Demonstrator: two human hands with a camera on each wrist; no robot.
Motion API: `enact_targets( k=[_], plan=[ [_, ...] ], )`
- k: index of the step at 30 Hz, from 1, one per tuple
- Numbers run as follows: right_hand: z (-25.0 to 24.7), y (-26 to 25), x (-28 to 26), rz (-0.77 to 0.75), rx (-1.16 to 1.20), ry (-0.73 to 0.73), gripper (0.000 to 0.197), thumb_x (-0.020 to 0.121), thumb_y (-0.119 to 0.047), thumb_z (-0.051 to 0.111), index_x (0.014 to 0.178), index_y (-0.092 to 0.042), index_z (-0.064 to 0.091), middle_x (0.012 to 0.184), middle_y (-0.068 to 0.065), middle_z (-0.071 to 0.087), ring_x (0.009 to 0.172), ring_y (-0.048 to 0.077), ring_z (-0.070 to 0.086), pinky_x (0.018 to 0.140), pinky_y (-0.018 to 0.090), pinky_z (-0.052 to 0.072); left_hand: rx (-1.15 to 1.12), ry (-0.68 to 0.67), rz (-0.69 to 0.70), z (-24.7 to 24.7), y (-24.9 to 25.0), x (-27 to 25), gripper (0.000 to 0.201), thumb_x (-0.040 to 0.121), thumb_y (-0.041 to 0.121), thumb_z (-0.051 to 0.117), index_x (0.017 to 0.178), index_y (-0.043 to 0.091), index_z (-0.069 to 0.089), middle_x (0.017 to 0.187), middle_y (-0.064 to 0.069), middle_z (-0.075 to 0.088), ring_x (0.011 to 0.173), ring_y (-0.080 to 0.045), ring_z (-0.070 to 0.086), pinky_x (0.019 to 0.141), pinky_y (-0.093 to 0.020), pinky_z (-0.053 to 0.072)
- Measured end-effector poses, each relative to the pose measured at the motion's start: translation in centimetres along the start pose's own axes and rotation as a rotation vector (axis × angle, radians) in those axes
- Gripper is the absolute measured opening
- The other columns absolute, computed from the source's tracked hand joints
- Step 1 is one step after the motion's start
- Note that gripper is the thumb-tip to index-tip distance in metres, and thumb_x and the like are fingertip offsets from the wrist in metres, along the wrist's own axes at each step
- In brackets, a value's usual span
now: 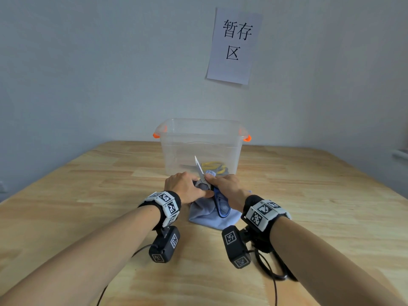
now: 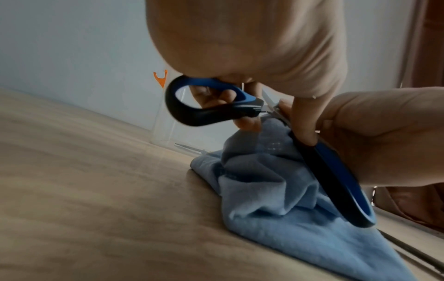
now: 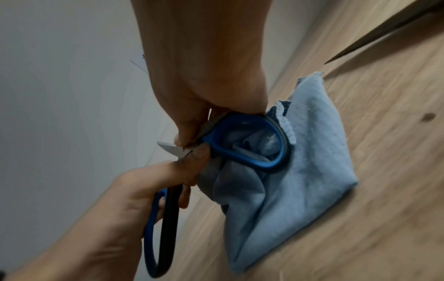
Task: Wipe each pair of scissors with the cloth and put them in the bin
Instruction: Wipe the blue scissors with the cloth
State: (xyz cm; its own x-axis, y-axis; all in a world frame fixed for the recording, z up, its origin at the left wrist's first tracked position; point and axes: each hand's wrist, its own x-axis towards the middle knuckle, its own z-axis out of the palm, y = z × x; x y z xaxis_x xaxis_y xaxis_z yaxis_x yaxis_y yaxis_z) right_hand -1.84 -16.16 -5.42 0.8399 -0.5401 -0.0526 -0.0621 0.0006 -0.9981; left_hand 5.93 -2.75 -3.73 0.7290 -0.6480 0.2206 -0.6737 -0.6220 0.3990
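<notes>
Blue-and-black scissors [image 1: 199,171] stand with the blade pointing up, handles spread apart. My left hand [image 1: 183,187] grips one handle loop [image 2: 199,108], fingers through it. My right hand [image 1: 227,186] pinches the light blue cloth [image 1: 212,214] against the blade near the pivot, and the other handle loop [image 3: 252,144] lies under its palm. The rest of the cloth [image 3: 300,171] trails onto the table. The clear bin [image 1: 199,138] stands just behind the hands, with yellow-handled scissors [image 1: 215,165] lying in it.
The wooden table [image 1: 88,195] stretches out to both sides of the hands. The bin has orange latches [image 1: 156,135] and sits near the wall. A paper sign [image 1: 234,45] hangs on the wall above it. Black cables [image 1: 271,272] from the wrist cameras lie near my right forearm.
</notes>
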Motion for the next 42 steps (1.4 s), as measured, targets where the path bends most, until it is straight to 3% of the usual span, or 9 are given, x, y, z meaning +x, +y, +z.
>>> enact_targets(
  k=[4,7,12,18,27,31,36,39,42],
  plan=[
    [0.1,0.2,0.0,-0.046,0.006,-0.001,0.044,0.088,-0.027,0.075,0.088,0.016,0.067,0.08,0.021,0.062,0.076,0.03,0.059,0.081,0.048,0.054,0.045,0.006,-0.001,0.2,0.2,-0.1,0.059,0.064,0.081,0.068,0.07,0.023,0.064,0.071,0.006,0.064,0.076,-0.021,0.061,0.065,-0.03,0.041],
    [0.0,0.5,0.2,-0.102,-0.073,0.084,0.048,0.086,-0.031,0.077,0.051,-0.005,0.058,0.06,0.012,0.051,0.062,0.025,0.049,0.061,0.039,0.044,0.156,0.055,0.015,0.5,0.2,-0.1,0.068,0.064,0.088,0.06,0.063,0.02,0.054,0.073,0.002,0.065,0.076,-0.023,0.061,0.067,-0.031,0.042],
    [0.2,0.5,-0.4,-0.166,-0.117,0.196,0.053,0.092,-0.024,0.071,0.042,-0.017,0.054,0.042,-0.004,0.048,0.043,0.011,0.045,0.045,0.024,0.038,0.259,0.105,0.063,1.2,0.1,0.0,0.075,0.063,0.094,0.05,0.082,0.024,0.07,0.079,0.0,0.069,0.081,-0.024,0.065,0.071,-0.033,0.046],
    [0.6,1.1,-0.2,-0.2,-0.154,0.285,0.038,0.092,-0.024,0.071,0.056,-0.012,0.066,0.058,0.007,0.064,0.059,0.025,0.062,0.059,0.041,0.053,0.282,0.106,0.085,1.3,0.1,-0.3,0.073,0.064,0.094,0.05,0.071,0.022,0.063,0.069,0.001,0.064,0.069,-0.023,0.058,0.065,-0.032,0.041],
    [-0.6,0.2,-0.3,-0.19,-0.347,0.27,0.04,0.096,-0.028,0.065,0.077,0.008,0.072,0.06,0.006,0.061,0.053,0.014,0.052,0.043,0.014,0.039,0.244,0.045,0.067,1.2,0.3,-0.4,0.071,0.065,0.091,0.053,0.058,0.021,0.047,0.067,0.0,0.061,0.069,-0.023,0.056,0.065,-0.032,0.04],
    [-1.3,0.0,-0.3,-0.21,-0.434,0.249,0.046,0.096,-0.027,0.064,0.075,0.014,0.067,0.059,0.011,0.05,0.051,0.017,0.041,0.039,0.015,0.029,0.251,0.024,0.08,1.0,0.1,-0.6,0.07,0.067,0.089,0.054,0.054,0.022,0.043,0.061,0.003,0.054,0.068,-0.022,0.054,0.062,-0.032,0.034],
    [-1.2,-0.3,-0.2,-0.205,-0.415,0.264,0.05,0.096,-0.027,0.064,0.057,0.002,0.053,0.052,0.005,0.039,0.048,0.016,0.034,0.04,0.019,0.027,0.199,0.025,0.057,0.9,-0.3,-0.5,0.071,0.064,0.091,0.055,0.061,0.019,0.057,0.067,0.001,0.063,0.071,-0.022,0.059,0.065,-0.032,0.042],
    [-2.2,-0.3,0.5,-0.196,-0.361,0.309,0.053,0.096,-0.029,0.063,0.052,-0.01,0.043,0.049,-0.001,0.036,0.049,0.016,0.034,0.047,0.026,0.029,0.211,0.015,0.033,0.5,-0.8,-0.6,0.073,0.062,0.09,0.058,0.057,0.018,0.048,0.063,0.003,0.058,0.064,-0.018,0.054,0.061,-0.031,0.038],
    [-2.7,-0.9,-0.2,-0.209,-0.487,0.191,0.049,0.098,-0.028,0.061,0.054,-0.011,0.045,0.049,-0.003,0.035,0.043,0.008,0.032,0.044,0.021,0.026,0.189,0.011,0.002,0.1,-1.5,-0.7,0.07,0.062,0.089,0.061,0.056,0.021,0.044,0.06,0.005,0.054,0.059,-0.015,0.051,0.054,-0.03,0.031]
  ],
)
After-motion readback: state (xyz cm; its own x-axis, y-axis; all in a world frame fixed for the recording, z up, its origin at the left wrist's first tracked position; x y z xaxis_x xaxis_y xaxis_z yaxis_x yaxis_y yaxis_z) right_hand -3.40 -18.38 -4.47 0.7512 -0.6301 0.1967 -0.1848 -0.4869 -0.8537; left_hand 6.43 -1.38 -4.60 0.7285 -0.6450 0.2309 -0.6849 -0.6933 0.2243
